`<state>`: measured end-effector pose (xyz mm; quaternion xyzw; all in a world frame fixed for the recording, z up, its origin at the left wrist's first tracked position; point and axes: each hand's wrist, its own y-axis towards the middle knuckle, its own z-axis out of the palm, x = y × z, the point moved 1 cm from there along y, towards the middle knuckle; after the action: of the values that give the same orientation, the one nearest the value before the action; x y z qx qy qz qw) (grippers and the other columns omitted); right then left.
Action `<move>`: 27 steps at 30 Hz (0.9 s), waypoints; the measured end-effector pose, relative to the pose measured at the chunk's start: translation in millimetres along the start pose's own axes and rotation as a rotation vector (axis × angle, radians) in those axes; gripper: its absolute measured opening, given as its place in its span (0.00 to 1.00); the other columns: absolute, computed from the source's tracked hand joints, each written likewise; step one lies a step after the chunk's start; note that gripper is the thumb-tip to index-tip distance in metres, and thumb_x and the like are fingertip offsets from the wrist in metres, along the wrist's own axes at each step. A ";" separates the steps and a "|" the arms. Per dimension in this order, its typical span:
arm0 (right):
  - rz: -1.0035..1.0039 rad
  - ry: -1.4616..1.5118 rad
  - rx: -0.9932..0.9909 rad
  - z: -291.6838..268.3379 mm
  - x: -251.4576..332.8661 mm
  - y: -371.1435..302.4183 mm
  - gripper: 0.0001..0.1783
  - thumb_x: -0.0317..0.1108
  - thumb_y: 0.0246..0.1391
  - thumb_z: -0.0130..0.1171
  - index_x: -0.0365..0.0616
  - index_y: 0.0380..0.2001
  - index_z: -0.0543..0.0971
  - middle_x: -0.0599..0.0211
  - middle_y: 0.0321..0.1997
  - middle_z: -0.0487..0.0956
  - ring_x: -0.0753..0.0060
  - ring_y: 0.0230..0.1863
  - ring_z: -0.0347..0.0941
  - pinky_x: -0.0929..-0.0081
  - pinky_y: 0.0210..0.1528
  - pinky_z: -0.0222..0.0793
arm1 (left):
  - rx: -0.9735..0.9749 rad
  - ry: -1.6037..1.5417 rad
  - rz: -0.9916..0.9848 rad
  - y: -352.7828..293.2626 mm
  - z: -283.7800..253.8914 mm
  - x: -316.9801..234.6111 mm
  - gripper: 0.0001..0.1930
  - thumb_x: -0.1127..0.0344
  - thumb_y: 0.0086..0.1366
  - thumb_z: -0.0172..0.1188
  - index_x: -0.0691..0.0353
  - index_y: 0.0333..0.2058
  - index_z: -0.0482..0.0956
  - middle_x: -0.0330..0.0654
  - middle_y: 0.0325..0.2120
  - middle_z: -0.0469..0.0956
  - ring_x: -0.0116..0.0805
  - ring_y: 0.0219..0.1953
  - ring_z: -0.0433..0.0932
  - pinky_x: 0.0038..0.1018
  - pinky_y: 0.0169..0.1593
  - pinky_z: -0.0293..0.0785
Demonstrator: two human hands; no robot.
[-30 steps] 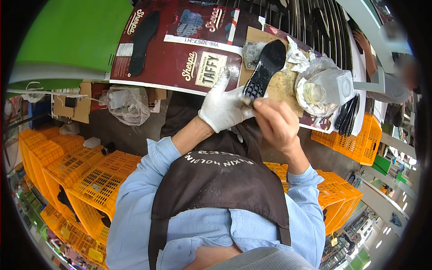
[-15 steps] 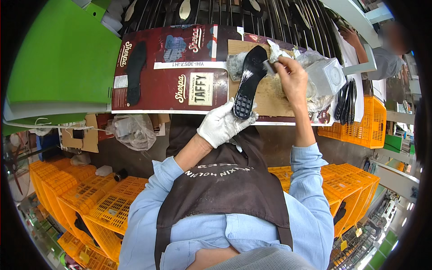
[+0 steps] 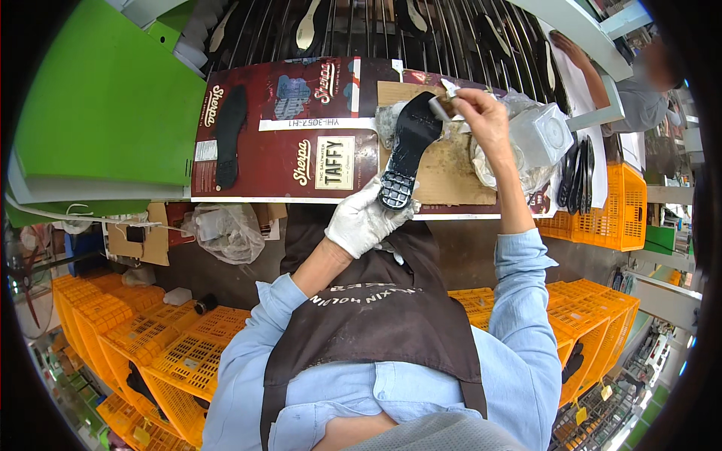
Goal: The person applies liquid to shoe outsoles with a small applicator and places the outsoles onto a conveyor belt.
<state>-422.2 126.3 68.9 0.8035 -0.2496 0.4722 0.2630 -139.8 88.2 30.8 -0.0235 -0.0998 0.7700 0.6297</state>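
Observation:
My left hand, in a white glove, grips a black shoe sole by its heel end. The sole points away from me with its toe at the far end, and a raised grid pattern at the heel looks shiny. In my bare right hand is a small flat brush, pinched between thumb and fingers. The brush tip is at the right side of the sole's toe part. Beneath the sole lies a stained piece of brown cardboard.
Another black sole lies left on the dark red printed cardboard. A clear plastic container and crumpled plastic stand right, beside several black soles. Soles rest on a roller conveyor beyond. Orange crates stand around me.
The brush has come onto the toe part of the sole. The sole has shifted slightly nearer and left in the picture, still in my left hand. The whole view has shifted a little.

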 end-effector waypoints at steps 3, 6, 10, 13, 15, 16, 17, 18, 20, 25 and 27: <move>-0.216 -0.330 -0.034 1.1 -14.0 9.0 0.10 0.30 0.51 0.61 0.35 0.36 0.81 0.63 0.28 0.82 0.79 0.28 0.77 0.79 0.32 0.72 | -0.020 0.026 0.071 -3.9 11.6 0.3 0.22 0.66 0.71 0.41 0.54 0.63 0.56 0.49 0.55 0.68 0.47 0.52 0.73 0.49 0.56 0.72; -0.069 -0.239 -0.055 -12.4 -8.0 22.6 0.10 0.30 0.52 0.61 0.35 0.36 0.81 0.63 0.29 0.83 0.79 0.30 0.78 0.80 0.34 0.73 | -0.017 0.116 0.081 -9.7 7.4 -5.4 0.22 0.66 0.71 0.42 0.53 0.63 0.57 0.44 0.56 0.67 0.42 0.53 0.72 0.48 0.54 0.73; -0.075 -0.075 0.126 2.7 1.3 21.3 0.11 0.30 0.49 0.63 0.36 0.37 0.81 0.62 0.30 0.83 0.78 0.30 0.78 0.80 0.36 0.73 | -0.018 0.111 0.129 -16.9 6.6 -8.4 0.22 0.64 0.71 0.43 0.51 0.63 0.58 0.43 0.57 0.67 0.41 0.53 0.72 0.49 0.54 0.74; -0.265 -0.359 0.067 -0.1 1.1 28.1 0.12 0.31 0.49 0.63 0.38 0.37 0.82 0.62 0.29 0.83 0.76 0.29 0.78 0.78 0.36 0.73 | 0.025 0.170 0.137 -20.6 7.1 -10.6 0.23 0.62 0.72 0.41 0.52 0.63 0.57 0.45 0.57 0.66 0.42 0.54 0.72 0.47 0.53 0.74; -0.023 -0.337 -0.034 -10.3 -11.8 40.7 0.11 0.32 0.49 0.63 0.37 0.36 0.82 0.60 0.30 0.82 0.77 0.31 0.78 0.78 0.37 0.73 | 0.011 0.109 0.142 -25.1 23.5 -10.1 0.24 0.61 0.71 0.41 0.55 0.64 0.56 0.48 0.57 0.66 0.46 0.51 0.72 0.45 0.52 0.74; -0.010 -0.196 -0.006 -8.1 -11.3 40.3 0.11 0.31 0.48 0.63 0.37 0.36 0.82 0.59 0.29 0.82 0.76 0.30 0.78 0.78 0.36 0.73 | -0.004 0.047 0.148 -26.8 28.8 -10.7 0.26 0.60 0.70 0.41 0.58 0.65 0.54 0.50 0.56 0.65 0.51 0.48 0.73 0.43 0.51 0.74; -0.014 -0.195 0.004 -0.5 -0.9 36.1 0.11 0.31 0.48 0.63 0.37 0.36 0.82 0.59 0.29 0.82 0.76 0.30 0.78 0.78 0.36 0.73 | -0.004 0.043 0.158 -28.4 27.1 -11.1 0.26 0.60 0.70 0.41 0.58 0.65 0.54 0.50 0.56 0.65 0.51 0.48 0.73 0.43 0.51 0.74; -0.077 -0.104 0.149 11.9 11.3 32.0 0.12 0.31 0.48 0.63 0.37 0.36 0.82 0.59 0.28 0.82 0.76 0.29 0.78 0.78 0.35 0.73 | 0.004 0.058 0.176 -30.2 23.6 -12.5 0.27 0.60 0.69 0.42 0.59 0.65 0.54 0.51 0.56 0.65 0.52 0.48 0.73 0.42 0.51 0.74; -0.227 -0.164 0.265 21.5 11.0 32.3 0.12 0.31 0.49 0.62 0.36 0.36 0.82 0.61 0.28 0.82 0.75 0.28 0.78 0.78 0.34 0.73 | 0.053 0.109 0.188 -32.0 12.6 -14.1 0.28 0.60 0.68 0.43 0.59 0.65 0.53 0.53 0.56 0.65 0.52 0.47 0.72 0.41 0.50 0.73; -0.033 -0.232 0.138 18.4 26.6 45.3 0.11 0.27 0.52 0.61 0.33 0.38 0.80 0.65 0.33 0.81 0.80 0.35 0.76 0.81 0.41 0.73 | 0.113 0.136 0.195 -33.7 12.4 -18.4 0.27 0.63 0.69 0.42 0.60 0.65 0.51 0.49 0.57 0.65 0.43 0.52 0.72 0.43 0.55 0.72; -0.099 0.036 0.507 32.6 58.6 31.2 0.10 0.26 0.52 0.60 0.33 0.38 0.80 0.65 0.33 0.81 0.80 0.35 0.76 0.81 0.42 0.73 | 0.025 0.103 0.234 -37.3 15.3 -17.6 0.28 0.63 0.69 0.42 0.60 0.66 0.51 0.49 0.57 0.65 0.42 0.52 0.72 0.43 0.54 0.72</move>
<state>-396.8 72.8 113.3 0.8466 -0.0788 0.5203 0.0801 -102.7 76.1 51.0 -0.0667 -0.0546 0.8372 0.5401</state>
